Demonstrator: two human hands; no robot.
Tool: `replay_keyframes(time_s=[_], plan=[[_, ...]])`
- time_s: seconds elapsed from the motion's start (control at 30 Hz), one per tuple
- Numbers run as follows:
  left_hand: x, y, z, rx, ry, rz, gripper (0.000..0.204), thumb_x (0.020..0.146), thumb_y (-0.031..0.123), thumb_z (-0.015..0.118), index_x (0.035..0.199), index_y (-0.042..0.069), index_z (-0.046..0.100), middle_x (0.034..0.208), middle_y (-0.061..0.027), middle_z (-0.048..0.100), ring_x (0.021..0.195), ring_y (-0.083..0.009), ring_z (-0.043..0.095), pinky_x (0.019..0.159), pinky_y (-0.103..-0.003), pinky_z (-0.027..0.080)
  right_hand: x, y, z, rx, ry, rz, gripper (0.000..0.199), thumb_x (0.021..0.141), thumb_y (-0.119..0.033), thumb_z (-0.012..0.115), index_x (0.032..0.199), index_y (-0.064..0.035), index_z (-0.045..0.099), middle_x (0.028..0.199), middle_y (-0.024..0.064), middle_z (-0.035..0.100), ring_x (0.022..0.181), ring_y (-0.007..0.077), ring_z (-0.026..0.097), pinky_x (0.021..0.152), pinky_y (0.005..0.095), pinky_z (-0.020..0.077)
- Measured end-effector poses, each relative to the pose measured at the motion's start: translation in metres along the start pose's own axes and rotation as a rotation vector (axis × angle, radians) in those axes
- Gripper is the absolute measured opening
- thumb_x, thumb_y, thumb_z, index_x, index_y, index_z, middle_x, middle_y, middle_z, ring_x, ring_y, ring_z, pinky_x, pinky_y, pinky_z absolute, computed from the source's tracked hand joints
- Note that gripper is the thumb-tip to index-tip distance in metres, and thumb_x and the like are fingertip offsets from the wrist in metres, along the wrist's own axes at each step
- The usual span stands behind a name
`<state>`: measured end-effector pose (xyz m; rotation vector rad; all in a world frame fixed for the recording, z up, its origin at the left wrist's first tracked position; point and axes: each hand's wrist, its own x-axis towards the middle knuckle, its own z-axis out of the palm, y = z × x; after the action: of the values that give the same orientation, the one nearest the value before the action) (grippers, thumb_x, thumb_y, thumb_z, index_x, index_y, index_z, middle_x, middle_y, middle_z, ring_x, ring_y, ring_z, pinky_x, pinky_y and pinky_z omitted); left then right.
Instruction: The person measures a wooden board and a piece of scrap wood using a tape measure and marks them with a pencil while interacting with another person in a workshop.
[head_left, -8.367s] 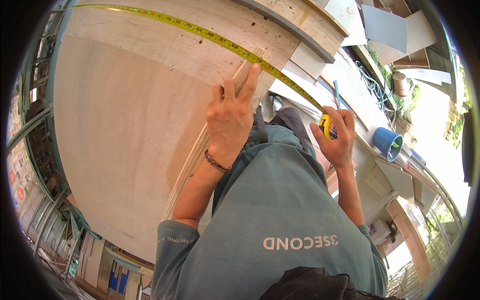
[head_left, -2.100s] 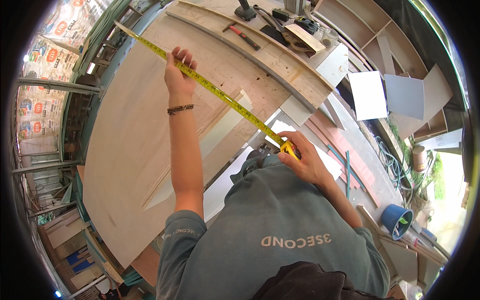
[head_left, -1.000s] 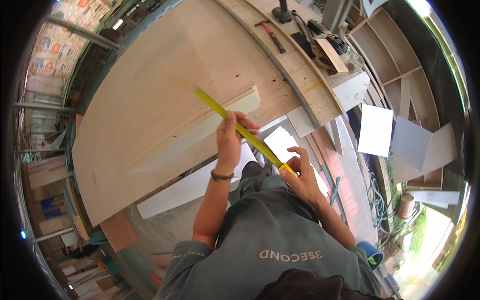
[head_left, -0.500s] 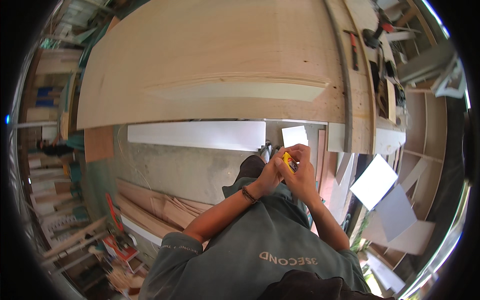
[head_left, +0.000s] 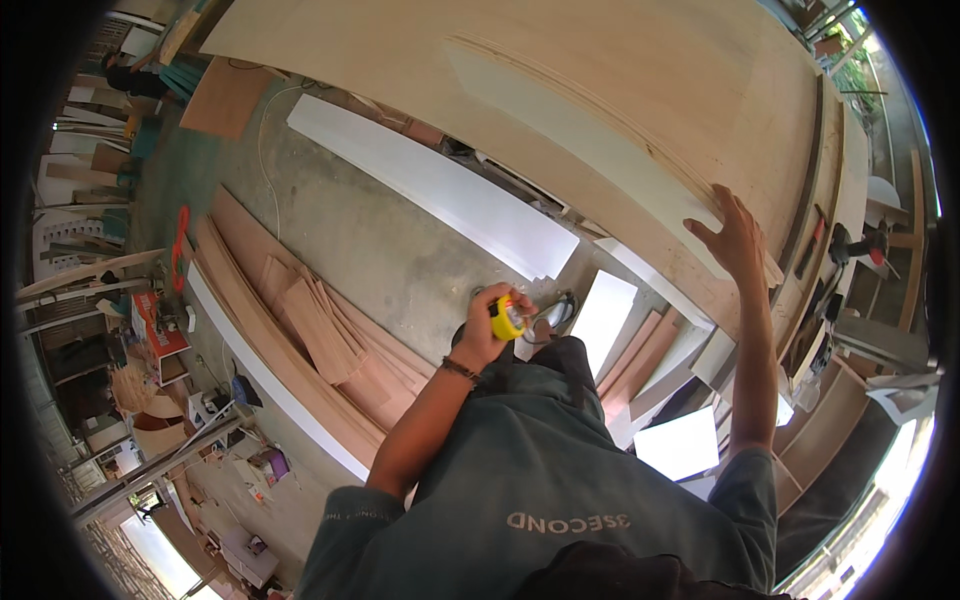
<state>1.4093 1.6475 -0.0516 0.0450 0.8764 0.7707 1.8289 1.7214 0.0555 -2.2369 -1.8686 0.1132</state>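
My left hand [head_left: 482, 328] is wrapped round a yellow tape measure [head_left: 509, 319], held in front of my body above the floor. My right hand [head_left: 736, 238] reaches out to the workbench on the right, thumb and fingers spread. It is at the end of a stack of long, thin wooden strips [head_left: 590, 150], with the fingertips over the strips. Whether they press on them I cannot tell. The strips lie on a large plywood sheet [head_left: 660, 70] that covers the bench.
Long white panels [head_left: 420, 185] lie low beside the bench. Brown veneer strips [head_left: 320, 330] are piled on the floor at left. A red-handled hammer [head_left: 811, 243] and a power tool [head_left: 858, 244] lie at the bench's right end. Another person [head_left: 135, 80] stands far left.
My hands were together round the tape measure; now only the left has it. My right hand has moved out to the strips on the bench. The view has turned.
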Motion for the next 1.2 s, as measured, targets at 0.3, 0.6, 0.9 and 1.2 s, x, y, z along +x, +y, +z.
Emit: replay_keyframes(time_s=[0.3,0.6,0.9,1.2], plan=[[-0.021,0.087,-0.203,0.241,0.304,-0.103,0.025,0.098,0.033,0.064,0.095,0.009,0.064,0.07,-0.0035,0.061,0.064,-0.0206,0.063,0.063,-0.038,0.053,-0.01,-0.068,0.041,-0.148,0.042,0.067,0.055,0.082,-0.056,0.085,0.106,-0.0114,0.064,0.09,0.0113,0.075,0.083,0.0315,0.075,0.071,0.0464,0.0566],[0.028,0.141,-0.313,1.109,0.313,-0.324,0.041,0.1,0.041,0.063,0.086,0.003,0.073,0.076,-0.0092,0.069,0.067,-0.0213,0.065,0.067,-0.035,0.052,-0.311,-0.189,0.031,-0.037,0.035,0.557,0.056,0.073,-0.051,0.094,0.098,-0.0071,0.069,0.08,0.0092,0.07,0.07,0.0292,0.071,0.065,0.0418,0.0563],[0.033,0.076,-0.333,2.125,-0.001,-0.495,0.057,0.092,0.053,0.062,0.098,-0.002,0.075,0.104,-0.0263,0.075,0.109,-0.0436,0.07,0.095,-0.049,0.052,-0.565,-0.249,0.073,0.004,-0.377,1.255,0.054,0.072,-0.052,0.091,0.091,-0.0077,0.067,0.085,0.013,0.074,0.076,0.0356,0.072,0.069,0.0478,0.0538],[-0.003,-0.029,-0.317,2.578,-0.122,-0.547,0.05,0.091,0.051,0.064,0.102,0.004,0.073,0.105,-0.0261,0.074,0.104,-0.0429,0.071,0.091,-0.052,0.055,-0.655,-0.087,0.378,0.409,-0.342,1.505,0.071,0.073,-0.068,0.084,0.09,-0.0014,0.066,0.091,0.0244,0.074,0.089,0.0428,0.073,0.08,0.0531,0.0541]])
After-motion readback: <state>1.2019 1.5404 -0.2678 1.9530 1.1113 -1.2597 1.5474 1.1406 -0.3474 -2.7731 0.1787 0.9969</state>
